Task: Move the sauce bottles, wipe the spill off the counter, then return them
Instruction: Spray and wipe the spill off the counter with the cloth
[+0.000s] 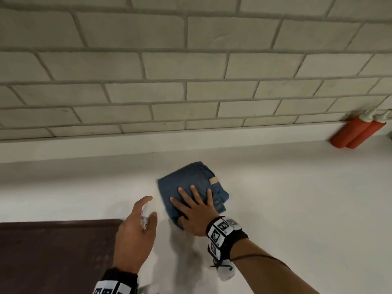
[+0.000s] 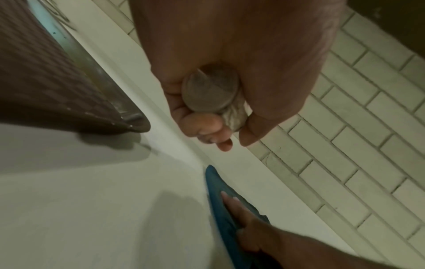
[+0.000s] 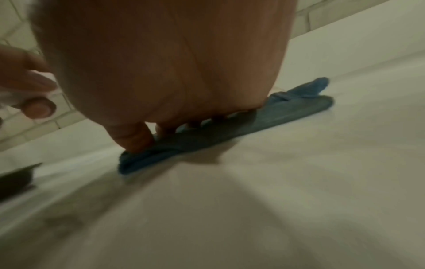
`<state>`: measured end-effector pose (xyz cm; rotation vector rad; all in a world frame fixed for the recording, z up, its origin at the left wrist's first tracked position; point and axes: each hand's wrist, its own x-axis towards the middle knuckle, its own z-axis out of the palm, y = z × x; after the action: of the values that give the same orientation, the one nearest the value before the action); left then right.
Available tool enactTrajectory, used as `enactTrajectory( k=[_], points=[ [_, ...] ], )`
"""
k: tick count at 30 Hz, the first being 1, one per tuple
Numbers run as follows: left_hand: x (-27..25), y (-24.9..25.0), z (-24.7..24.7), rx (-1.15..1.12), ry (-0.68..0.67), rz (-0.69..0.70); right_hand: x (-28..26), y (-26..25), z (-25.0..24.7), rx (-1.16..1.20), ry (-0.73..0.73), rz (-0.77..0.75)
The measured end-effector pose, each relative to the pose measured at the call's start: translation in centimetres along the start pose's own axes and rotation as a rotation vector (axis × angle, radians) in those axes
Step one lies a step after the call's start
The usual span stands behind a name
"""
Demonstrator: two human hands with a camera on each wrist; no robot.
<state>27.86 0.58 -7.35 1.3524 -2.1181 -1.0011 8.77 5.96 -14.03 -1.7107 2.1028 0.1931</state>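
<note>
A folded blue cloth (image 1: 191, 181) lies on the white counter (image 1: 297, 209) near the middle. My right hand (image 1: 194, 206) presses flat on it with the fingers spread; in the right wrist view the fingertips (image 3: 138, 143) bear down on the cloth (image 3: 287, 112). Just left of the cloth, my left hand (image 1: 137, 225) grips a small clear spray bottle (image 1: 145, 217), its round base (image 2: 210, 91) facing the left wrist camera. Two red sauce bottles (image 1: 356, 132) with white caps stand together against the wall at the far right, away from both hands.
A dark brown mat (image 1: 53, 255) covers the counter's near left corner, beside my left hand. A pale tiled wall (image 1: 191, 71) with a low white ledge runs along the back. Bare counter stretches right of the cloth toward the bottles.
</note>
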Motion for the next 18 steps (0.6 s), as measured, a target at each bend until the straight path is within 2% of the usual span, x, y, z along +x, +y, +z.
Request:
enactTrajectory(
  k=[3, 6, 8, 10, 14, 16, 18],
  points=[
    [0.2, 0.5, 0.2, 0.004, -0.001, 0.007, 0.1, 3.4, -0.6, 0.013, -0.007, 0.032],
    [0.3, 0.7, 0.1, 0.000, 0.001, 0.018, 1.2, 6.4, -2.0, 0.118, -0.020, 0.199],
    [0.3, 0.6, 0.0, 0.001, -0.003, 0.028, 0.8, 6.8, -1.9, 0.146, 0.005, 0.263],
    [0.3, 0.7, 0.2, -0.001, -0.015, 0.028, -0.7, 5.5, -0.3, 0.135, 0.057, 0.233],
    [0.2, 1.5, 2.2, 0.027, -0.099, 0.060, -7.9, 2.6, 4.3, 0.013, 0.200, 0.103],
    [-0.2, 2.2, 3.4, 0.048, -0.140, 0.079, -11.3, 3.4, 6.2, -0.036, 0.208, 0.053],
    [-1.1, 3.2, 4.4, 0.066, -0.180, 0.114, -12.9, 4.7, 6.7, -0.048, 0.230, 0.075]
  ],
)
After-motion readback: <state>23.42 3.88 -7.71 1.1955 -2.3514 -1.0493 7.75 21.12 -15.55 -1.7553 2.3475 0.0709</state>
